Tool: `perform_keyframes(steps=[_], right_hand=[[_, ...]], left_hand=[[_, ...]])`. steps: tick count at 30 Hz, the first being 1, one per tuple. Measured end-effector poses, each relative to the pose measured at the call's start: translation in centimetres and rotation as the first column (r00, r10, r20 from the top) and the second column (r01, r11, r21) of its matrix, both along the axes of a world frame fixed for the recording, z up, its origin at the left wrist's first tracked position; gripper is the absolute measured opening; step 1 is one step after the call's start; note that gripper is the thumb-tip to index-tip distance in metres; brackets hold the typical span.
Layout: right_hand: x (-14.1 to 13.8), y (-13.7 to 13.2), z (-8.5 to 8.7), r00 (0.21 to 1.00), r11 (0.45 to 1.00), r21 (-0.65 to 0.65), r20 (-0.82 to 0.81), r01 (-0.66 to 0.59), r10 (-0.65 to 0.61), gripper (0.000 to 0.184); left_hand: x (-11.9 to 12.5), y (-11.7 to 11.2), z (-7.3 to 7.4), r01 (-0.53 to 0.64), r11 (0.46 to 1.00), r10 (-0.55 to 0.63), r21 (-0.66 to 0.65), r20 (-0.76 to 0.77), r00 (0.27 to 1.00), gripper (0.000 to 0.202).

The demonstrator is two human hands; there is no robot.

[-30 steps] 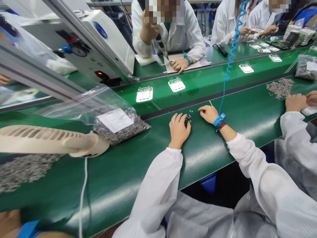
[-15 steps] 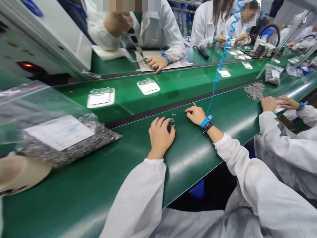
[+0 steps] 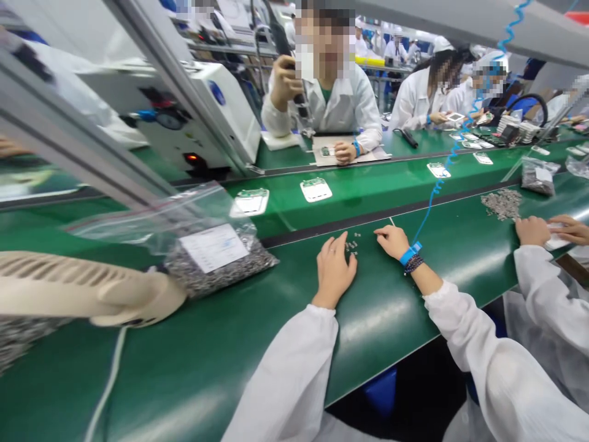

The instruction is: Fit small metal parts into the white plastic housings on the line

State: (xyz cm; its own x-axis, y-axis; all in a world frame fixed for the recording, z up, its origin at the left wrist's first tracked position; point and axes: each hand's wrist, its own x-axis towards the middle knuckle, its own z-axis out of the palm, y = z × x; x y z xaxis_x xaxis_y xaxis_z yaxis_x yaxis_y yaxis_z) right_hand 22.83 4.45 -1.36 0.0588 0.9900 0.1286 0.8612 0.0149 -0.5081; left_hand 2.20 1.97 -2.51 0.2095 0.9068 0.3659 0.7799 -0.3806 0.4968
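Note:
My left hand [image 3: 335,270] rests on the green bench with its fingers apart and slightly bent, palm down. Several tiny metal parts [image 3: 352,245] lie scattered by its fingertips and thumb, on the side towards my other hand. Across from it, my right hand [image 3: 392,242] is closed, thumb and forefinger drawn together just above the bench. Whatever they pinch, if anything, is too small to make out. A blue wrist strap [image 3: 410,253] with a coiled blue cord and a dark beaded bracelet [image 3: 414,264] circle my right wrist.
A clear bag [image 3: 221,273] of small metal parts lies left, beside a beige device [image 3: 133,298] with a cable. White-framed circuit boards [image 3: 316,189] sit on the green belt [image 3: 280,202] beyond. Co-workers sit opposite and to my right, near a pile of parts [image 3: 501,203].
The view has tilted up and swung left, so more of the beige device and the person opposite shows. Both my hands stay about the same spots on the bench.

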Motion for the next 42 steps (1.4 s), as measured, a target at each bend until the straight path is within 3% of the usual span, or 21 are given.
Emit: perform_keyframes(steps=[4, 10, 15, 26, 31, 36, 42], right_hand=[[-1.4, -0.9, 0.1, 0.996, 0.996, 0.013, -0.031, -0.083, 0.083, 0.031], [-4.2, -2.7, 0.8, 0.978, 0.979, 0.019, -0.029, -0.204, 0.204, 0.030], [-4.8, -3.1, 1.0, 0.967, 0.968, 0.015, -0.047, -0.252, 0.252, 0.027], [-3.0, -1.8, 0.5, 0.987, 0.993, -0.022, -0.115, -0.118, 0.114, 0.028], [-2.1, -1.6, 0.6, 0.971, 0.972, -0.028, -0.076, -0.231, 0.229, 0.030], [-3.1, -2.7, 1.6, 0.913, 0.908, -0.101, -0.053, -0.407, 0.404, 0.027], [-3.8, -3.0, 1.9, 0.889, 0.887, -0.116, 0.048, -0.448, 0.455, 0.018]], left_hand=[[0.0, -0.2, 0.0, 0.027, 0.999, -0.028, 0.025, 0.025, 0.999, 0.056], [0.0, -0.1, 0.1, 0.112, 0.990, -0.118, 0.079, 0.075, 0.990, 0.031], [0.2, -0.3, 0.5, 0.148, 0.988, -0.150, 0.050, 0.045, 0.988, 0.026], [0.4, -0.3, 0.2, 0.025, 1.000, -0.025, -0.002, 0.049, 0.998, 0.023], [0.0, 0.2, -0.3, -0.004, 0.999, -0.002, 0.046, 0.140, 0.990, 0.030], [-0.7, 0.8, -0.5, -0.115, 0.993, 0.108, 0.012, 0.260, 0.959, 0.030], [-0.9, 0.8, -0.3, -0.130, 0.991, 0.132, -0.027, 0.260, 0.957, 0.027]])
